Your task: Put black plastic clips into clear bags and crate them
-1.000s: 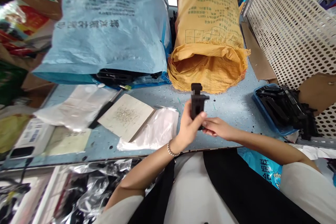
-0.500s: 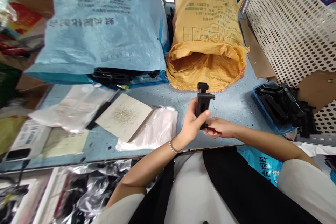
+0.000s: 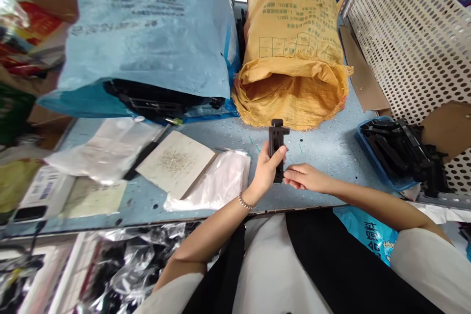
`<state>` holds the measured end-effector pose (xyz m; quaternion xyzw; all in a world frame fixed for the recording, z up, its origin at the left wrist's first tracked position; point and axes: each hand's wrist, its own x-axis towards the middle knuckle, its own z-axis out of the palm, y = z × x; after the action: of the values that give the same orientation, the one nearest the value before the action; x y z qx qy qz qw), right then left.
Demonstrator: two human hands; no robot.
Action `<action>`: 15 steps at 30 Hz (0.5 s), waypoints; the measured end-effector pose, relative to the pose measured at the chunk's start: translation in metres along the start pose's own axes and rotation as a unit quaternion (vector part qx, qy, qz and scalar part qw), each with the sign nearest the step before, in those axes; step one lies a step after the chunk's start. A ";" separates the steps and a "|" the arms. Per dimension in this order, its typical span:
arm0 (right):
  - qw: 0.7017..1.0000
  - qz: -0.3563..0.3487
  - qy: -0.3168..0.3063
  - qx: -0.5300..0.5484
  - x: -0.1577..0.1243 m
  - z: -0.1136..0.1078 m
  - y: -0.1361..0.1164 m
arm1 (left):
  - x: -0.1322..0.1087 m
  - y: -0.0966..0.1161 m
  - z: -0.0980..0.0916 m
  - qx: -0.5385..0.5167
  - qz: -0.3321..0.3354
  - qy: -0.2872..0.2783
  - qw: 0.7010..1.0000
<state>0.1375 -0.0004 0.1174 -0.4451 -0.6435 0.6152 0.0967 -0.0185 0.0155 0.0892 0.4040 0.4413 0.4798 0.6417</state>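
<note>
Upright in my left hand (image 3: 265, 172) is a black plastic clamp (image 3: 275, 133) that looks like a phone holder, with a jaw at its top and a small knob on its right side. My left fingers wrap behind it and the thumb presses across its front. Close by the clamp's lower right edge is my right hand (image 3: 306, 178), its fingers curled and pinched together. Whatever those fingertips hold, if anything, is hidden. Beyond the clamp lies an orange woven sack (image 3: 294, 103) with its mouth facing me.
A blue sack (image 3: 154, 54) with black parts showing at its mouth fills the back left. On the right a blue basket (image 3: 371, 159) holds several black parts (image 3: 401, 149) beside a perforated panel (image 3: 405, 44). A square board (image 3: 176, 157) and plastic bags (image 3: 217, 181) lie left.
The clamp in my left hand has turned to show its front and shifted slightly left. My right fingertips have moved from beneath its lower end to beside its lower right edge.
</note>
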 end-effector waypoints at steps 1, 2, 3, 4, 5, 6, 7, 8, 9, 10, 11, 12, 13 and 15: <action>0.998 -0.002 0.021 -0.056 -0.001 -0.002 0.002 | 0.004 -0.008 -0.003 0.032 -0.011 -0.015 0.999; 0.990 0.000 0.044 -0.133 -0.002 -0.005 0.005 | 0.010 -0.015 -0.007 0.073 -0.010 -0.025 0.997; 0.973 0.011 0.062 -0.222 -0.004 -0.007 0.008 | 0.018 -0.020 -0.014 0.119 0.008 -0.026 0.993; 0.947 0.029 0.073 -0.310 -0.005 -0.009 0.013 | 0.029 -0.023 -0.025 0.170 0.040 -0.018 0.985; 0.918 0.051 0.072 -0.387 -0.006 -0.011 0.018 | 0.042 -0.022 -0.038 0.224 0.075 0.001 0.972; 0.890 0.071 0.064 -0.447 -0.007 -0.012 0.022 | 0.057 -0.017 -0.054 0.280 0.104 0.028 0.954; 0.867 0.086 0.051 -0.488 -0.008 -0.011 0.027 | 0.074 -0.009 -0.072 0.338 0.118 0.060 0.932; 0.852 0.093 0.040 -0.513 -0.008 -0.011 0.030 | 0.093 0.002 -0.090 0.402 0.119 0.101 0.902; 0.845 0.094 0.033 -0.526 -0.008 -0.009 0.031 | 0.112 0.014 -0.107 0.460 0.108 0.145 0.869; 0.842 0.090 0.033 -0.531 -0.007 -0.007 0.031 | 0.132 0.027 -0.122 0.509 0.083 0.190 0.835; 0.842 0.084 0.040 -0.531 -0.005 -0.005 0.030 | 0.150 0.040 -0.134 0.549 0.054 0.218 0.805; 0.845 0.078 0.050 -0.527 -0.004 -0.003 0.027 | 0.167 0.052 -0.142 0.580 0.032 0.214 0.785; 0.849 0.072 0.061 -0.520 -0.002 -0.001 0.023 | 0.181 0.062 -0.146 0.600 0.015 0.205 0.773; 0.861 0.064 0.082 -0.498 0.001 0.000 0.018 | 0.198 0.076 -0.144 0.616 0.008 0.167 0.770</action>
<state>0.1451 -0.0030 0.1016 -0.5231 -0.8239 0.1791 -0.1245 -0.1459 0.2376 0.0850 0.6300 0.7391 0.1702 0.1670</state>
